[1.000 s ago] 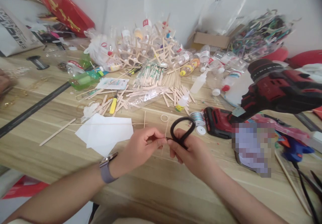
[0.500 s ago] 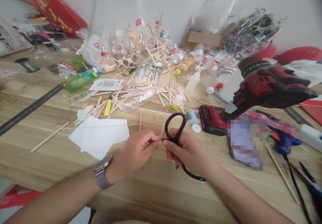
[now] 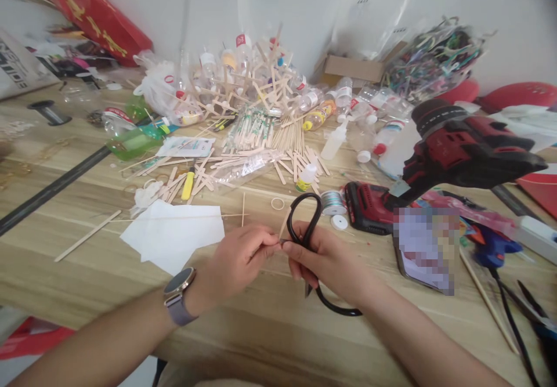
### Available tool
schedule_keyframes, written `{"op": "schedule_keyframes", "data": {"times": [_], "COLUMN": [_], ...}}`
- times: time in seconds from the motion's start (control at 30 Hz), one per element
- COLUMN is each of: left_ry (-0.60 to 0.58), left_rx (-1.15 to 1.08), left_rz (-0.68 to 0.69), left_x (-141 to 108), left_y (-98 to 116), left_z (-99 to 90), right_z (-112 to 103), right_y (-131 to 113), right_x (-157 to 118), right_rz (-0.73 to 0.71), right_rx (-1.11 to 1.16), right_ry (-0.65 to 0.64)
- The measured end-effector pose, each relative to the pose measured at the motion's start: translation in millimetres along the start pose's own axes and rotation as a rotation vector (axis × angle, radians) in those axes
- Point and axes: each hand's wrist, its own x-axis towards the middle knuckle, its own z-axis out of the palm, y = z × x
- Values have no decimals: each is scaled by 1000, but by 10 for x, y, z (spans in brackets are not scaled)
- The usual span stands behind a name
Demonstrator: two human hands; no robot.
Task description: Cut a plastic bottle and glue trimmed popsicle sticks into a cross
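Scissors (image 3: pixel 314 222), clasped in the right hand (image 3: pixel 322 255), now show a blade (image 3: pixel 307 289) below its fingers, apparently freeing its fingertips beside the thin stick (image 3: pixel 285 225) pinched by the left hand (image 3: pixel 239 256).

Watch on the left wrist (image 3: pixel 194 300), forearms (image 3: pixel 418 324) bare.
The watch (image 3: pixel 180 281) has a round, dark face, a gold-toned metal rim and a grey-purple strap (image 3: pixel 180 311); blurred beige clothing (image 3: pixel 217 375) shows at the bottom edge.

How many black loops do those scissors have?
2. The upper loop rises above the right hand. The lower loop shows below it, partly hidden by the hand and wrist. I see no others on the scissors.
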Motion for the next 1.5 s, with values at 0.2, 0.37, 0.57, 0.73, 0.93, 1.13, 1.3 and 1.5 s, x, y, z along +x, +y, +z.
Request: {"op": "schedule_keyframes", "data": {"times": [0.2,0.37,0.57,0.73,0.93,1.13,1.3,1.5], "left_ry": [-143,-108,-35,-17,-107,-100,-66,67], "left_rx": [-454,-369,44,8,-413,-318,18,-220], "left_rz": [-406,-372,-28,52,-373,-326,23,-170], "left_x": [136,114,22,25,102,95,14,76], "left_y": [-57,-35,20,0,-44,-35,18,19], "left_z": [-16,-13,-13,-16,-1,-3,-21,-24], "right_z": [6,33,12,-15,33,47,-8,-42], "right_y": [169,159,46,49,165,166,26,-49], "right_x": [-13,5,31,32,5,5,15,-11], "right_rz": [-637,-460,89,181,-403,-387,139,207], "right_rx": [-1047,-747,318,452,-699,-656,311,539], "right_ry": [370,329,-38,-123,349,336,-54,-107]}}
